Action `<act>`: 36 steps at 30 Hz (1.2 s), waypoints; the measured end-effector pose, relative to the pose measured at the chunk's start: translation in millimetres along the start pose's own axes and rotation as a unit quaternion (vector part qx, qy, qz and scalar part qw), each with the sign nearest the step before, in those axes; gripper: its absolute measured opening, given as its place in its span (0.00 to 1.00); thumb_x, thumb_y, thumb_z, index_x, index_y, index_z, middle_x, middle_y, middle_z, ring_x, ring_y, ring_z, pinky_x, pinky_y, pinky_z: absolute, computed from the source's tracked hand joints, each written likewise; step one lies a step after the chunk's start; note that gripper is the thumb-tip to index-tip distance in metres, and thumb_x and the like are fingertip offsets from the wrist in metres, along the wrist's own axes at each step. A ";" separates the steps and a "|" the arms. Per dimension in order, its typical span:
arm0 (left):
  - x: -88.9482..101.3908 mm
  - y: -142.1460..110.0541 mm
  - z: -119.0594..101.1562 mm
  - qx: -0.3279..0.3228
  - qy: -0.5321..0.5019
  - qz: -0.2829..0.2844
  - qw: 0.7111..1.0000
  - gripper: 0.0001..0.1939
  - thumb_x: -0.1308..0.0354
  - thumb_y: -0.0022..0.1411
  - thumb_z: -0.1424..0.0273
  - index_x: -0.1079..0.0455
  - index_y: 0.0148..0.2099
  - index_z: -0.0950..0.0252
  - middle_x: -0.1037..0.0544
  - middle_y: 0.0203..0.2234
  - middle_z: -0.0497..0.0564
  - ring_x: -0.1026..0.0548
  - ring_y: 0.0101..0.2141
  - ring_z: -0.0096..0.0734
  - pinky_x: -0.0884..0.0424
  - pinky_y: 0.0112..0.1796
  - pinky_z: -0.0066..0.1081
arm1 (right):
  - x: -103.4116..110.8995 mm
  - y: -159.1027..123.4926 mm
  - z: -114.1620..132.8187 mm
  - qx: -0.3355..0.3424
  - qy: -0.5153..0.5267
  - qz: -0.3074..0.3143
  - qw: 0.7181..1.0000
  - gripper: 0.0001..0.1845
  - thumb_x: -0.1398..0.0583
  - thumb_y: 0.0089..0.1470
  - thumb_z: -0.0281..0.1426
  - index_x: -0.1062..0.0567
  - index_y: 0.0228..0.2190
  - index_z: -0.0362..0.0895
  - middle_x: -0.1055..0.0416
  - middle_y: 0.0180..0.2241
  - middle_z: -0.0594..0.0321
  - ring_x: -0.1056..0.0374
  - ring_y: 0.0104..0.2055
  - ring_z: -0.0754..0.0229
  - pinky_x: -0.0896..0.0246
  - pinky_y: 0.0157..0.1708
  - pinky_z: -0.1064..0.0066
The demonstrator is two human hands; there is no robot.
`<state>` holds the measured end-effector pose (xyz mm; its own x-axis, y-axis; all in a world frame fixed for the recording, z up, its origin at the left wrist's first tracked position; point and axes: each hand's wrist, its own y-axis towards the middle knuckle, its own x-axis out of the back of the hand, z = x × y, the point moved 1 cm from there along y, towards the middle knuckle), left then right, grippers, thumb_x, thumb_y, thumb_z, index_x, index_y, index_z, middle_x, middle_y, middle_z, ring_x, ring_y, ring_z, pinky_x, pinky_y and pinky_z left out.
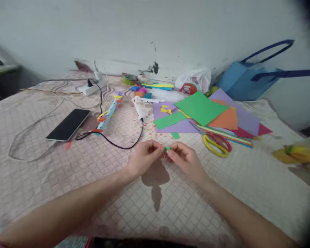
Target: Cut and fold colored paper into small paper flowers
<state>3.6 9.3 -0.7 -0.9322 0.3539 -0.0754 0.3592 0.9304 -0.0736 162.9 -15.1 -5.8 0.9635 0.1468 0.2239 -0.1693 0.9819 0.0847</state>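
Both of my hands meet above the middle of the patterned cloth. My left hand (144, 156) and my right hand (184, 158) each pinch a tiny green paper piece (167, 149) between fingertips, holding it a little above the surface. The hands cast a shadow on the cloth beneath them. A small green scrap (175, 135) lies just beyond the hands. Yellow-and-red scissors (217, 143) rest to the right of my right hand.
Coloured paper sheets (200, 107) are stacked at the back right, with a blue bag (244, 81) behind. A white glue gun (139, 106) with black cord, a phone (68, 124), a power strip (91, 88) and cables lie at left. A yellow object (297, 153) sits far right.
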 end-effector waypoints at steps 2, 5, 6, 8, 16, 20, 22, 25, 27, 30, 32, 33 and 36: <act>-0.1 -0.3 1.0 -0.002 0.008 -0.011 1.000 0.09 0.41 0.55 0.66 0.33 0.29 0.68 0.29 0.21 0.46 0.32 0.22 0.21 0.36 0.25 0.23 | 0.9 -0.1 -0.7 0.001 -0.028 0.005 1.000 0.09 0.44 0.56 0.34 0.33 0.27 0.43 0.35 0.24 0.66 0.38 0.27 0.64 0.42 0.28 0.71; 0.4 0.0 3.0 -0.005 0.014 -0.020 1.000 0.09 0.41 0.54 0.66 0.32 0.29 0.68 0.28 0.22 0.46 0.31 0.24 0.22 0.36 0.26 0.23 | 1.0 -0.3 -0.8 -0.001 -0.043 0.010 0.999 0.10 0.46 0.57 0.33 0.34 0.26 0.43 0.36 0.23 0.66 0.38 0.26 0.64 0.42 0.28 0.71; 0.7 0.4 3.8 -0.005 0.014 -0.020 1.000 0.10 0.41 0.54 0.65 0.32 0.29 0.68 0.28 0.22 0.47 0.31 0.24 0.22 0.36 0.26 0.24 | 0.8 -0.3 -0.8 -0.003 -0.040 0.010 0.999 0.10 0.46 0.57 0.34 0.34 0.26 0.43 0.36 0.23 0.66 0.38 0.26 0.64 0.41 0.28 0.71; 1.5 1.4 5.0 -0.007 0.014 -0.020 1.000 0.10 0.41 0.54 0.65 0.32 0.30 0.68 0.28 0.22 0.47 0.31 0.24 0.22 0.36 0.27 0.24 | 0.5 0.0 -1.3 -0.010 -0.022 0.008 1.000 0.09 0.45 0.56 0.34 0.33 0.26 0.43 0.35 0.24 0.66 0.37 0.26 0.64 0.41 0.27 0.71; 4.5 6.6 7.8 -0.010 0.014 0.004 1.000 0.11 0.40 0.54 0.64 0.32 0.32 0.68 0.28 0.23 0.47 0.31 0.25 0.24 0.35 0.29 0.25 | 2.0 2.7 -6.2 -0.025 -0.006 0.010 1.000 0.08 0.44 0.55 0.32 0.32 0.26 0.43 0.33 0.23 0.66 0.37 0.24 0.65 0.40 0.26 0.72; 8.0 9.0 12.4 -0.016 0.044 0.028 0.999 0.11 0.38 0.52 0.64 0.32 0.32 0.67 0.27 0.23 0.48 0.30 0.26 0.25 0.36 0.29 0.26 | 0.4 3.4 -4.3 -0.035 0.026 0.033 0.998 0.09 0.43 0.54 0.33 0.32 0.26 0.43 0.33 0.22 0.66 0.37 0.24 0.66 0.39 0.26 0.72; 10.0 9.8 13.8 -0.012 0.061 0.031 0.998 0.11 0.40 0.54 0.63 0.32 0.31 0.67 0.27 0.23 0.49 0.30 0.26 0.26 0.36 0.29 0.26 | -0.3 3.8 -2.9 -0.042 0.046 0.047 0.997 0.09 0.43 0.55 0.35 0.31 0.26 0.42 0.32 0.23 0.65 0.36 0.24 0.66 0.39 0.26 0.72; 11.2 10.5 13.4 -0.008 0.068 0.035 0.997 0.12 0.39 0.53 0.63 0.32 0.30 0.68 0.27 0.22 0.48 0.30 0.25 0.25 0.36 0.28 0.26 | -0.3 4.3 -2.4 -0.054 0.065 0.057 0.995 0.10 0.42 0.54 0.36 0.32 0.26 0.43 0.32 0.24 0.65 0.35 0.24 0.66 0.38 0.26 0.72; 10.7 10.8 12.6 0.002 0.057 0.034 0.998 0.12 0.39 0.53 0.62 0.31 0.30 0.68 0.27 0.21 0.48 0.31 0.24 0.25 0.37 0.28 0.25 | 0.1 4.4 -3.1 -0.055 0.064 0.053 0.995 0.10 0.41 0.53 0.36 0.33 0.25 0.43 0.32 0.23 0.66 0.36 0.24 0.66 0.39 0.26 0.72; 9.5 11.6 11.8 0.026 0.020 0.029 0.999 0.13 0.40 0.53 0.61 0.31 0.30 0.68 0.27 0.22 0.48 0.30 0.25 0.24 0.36 0.29 0.26 | 1.3 4.8 -4.1 -0.049 0.052 0.050 0.996 0.11 0.41 0.53 0.36 0.34 0.24 0.43 0.33 0.22 0.67 0.37 0.22 0.67 0.40 0.25 0.73; 9.2 12.3 11.5 0.043 -0.007 0.031 0.999 0.13 0.40 0.53 0.61 0.32 0.30 0.68 0.26 0.23 0.48 0.29 0.26 0.25 0.34 0.30 0.27 | 2.2 5.6 -4.7 -0.052 0.049 0.059 0.996 0.11 0.42 0.54 0.36 0.34 0.24 0.43 0.33 0.22 0.67 0.36 0.23 0.67 0.40 0.25 0.73; 9.2 12.5 11.3 0.048 -0.016 0.031 0.998 0.13 0.39 0.52 0.61 0.32 0.30 0.68 0.26 0.23 0.48 0.29 0.26 0.25 0.34 0.31 0.27 | 2.7 6.0 -5.1 -0.056 0.051 0.065 0.995 0.11 0.43 0.54 0.37 0.34 0.25 0.43 0.32 0.23 0.66 0.36 0.23 0.67 0.39 0.25 0.73; 9.5 12.6 10.0 0.046 -0.012 0.029 0.998 0.14 0.39 0.52 0.61 0.32 0.29 0.68 0.27 0.22 0.47 0.31 0.25 0.24 0.35 0.30 0.26 | 3.3 7.2 -7.3 -0.064 0.057 0.069 0.994 0.12 0.43 0.54 0.38 0.33 0.26 0.43 0.32 0.23 0.66 0.36 0.23 0.67 0.39 0.25 0.73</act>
<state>-0.3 23.4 -12.4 -0.9090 0.4031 -0.1056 0.4156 0.8955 -0.1594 166.4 -6.6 -11.6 0.9514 0.2868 0.1118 -0.2810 0.9575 -0.0648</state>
